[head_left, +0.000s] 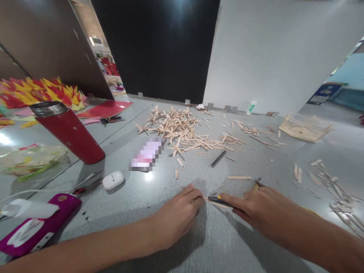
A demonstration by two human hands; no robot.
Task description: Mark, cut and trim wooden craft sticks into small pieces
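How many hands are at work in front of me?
2: the left hand pinching one end of a wooden stick, and the right hand holding a cutter.

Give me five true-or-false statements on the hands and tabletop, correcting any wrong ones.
1. The left hand holds one end of a thin wooden stick. True.
2. The right hand is empty. False: it holds a dark-bladed tool.
3. The red flask stands left of the phone. True.
4. The white case lies on the phone. False: it lies on the table.
5. The stick pile is before the dark panel. True.
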